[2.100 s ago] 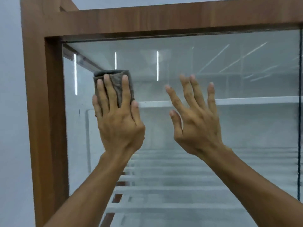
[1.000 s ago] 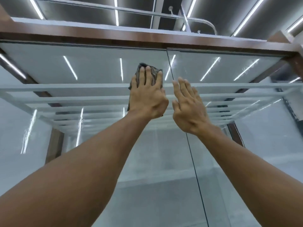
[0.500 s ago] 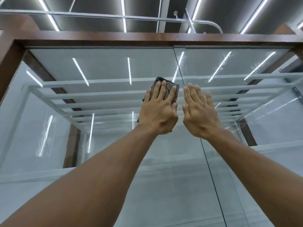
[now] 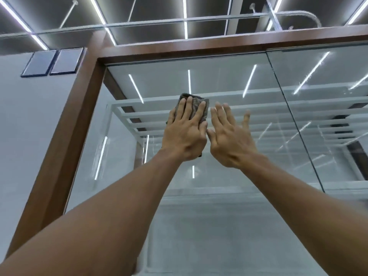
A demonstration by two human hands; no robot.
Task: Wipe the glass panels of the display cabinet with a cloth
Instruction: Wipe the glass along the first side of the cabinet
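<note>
I look up at the display cabinet's left glass panel (image 4: 229, 206), framed in brown wood (image 4: 79, 108). My left hand (image 4: 185, 134) lies flat with straight fingers on a folded grey cloth (image 4: 196, 103), pressing it against the upper part of that panel. Only the cloth's top and right edge show past the fingers. Right beside it, my right hand (image 4: 231, 136) is spread flat at the same glass, fingers straight and empty. White shelves (image 4: 258, 108) show behind the glass.
A thin vertical seam (image 4: 294, 124) separates this panel from the right glass panel (image 4: 328, 116). The wooden top rail (image 4: 219, 46) runs above. A pale wall (image 4: 29, 136) with two dark plates (image 4: 52, 62) stands left. Ceiling light strips reflect in the glass.
Both hands with the cloth have slid left across the glass, away from the seam between the panels. The view has swung left, bringing the cabinet's left post and the wall into sight.
</note>
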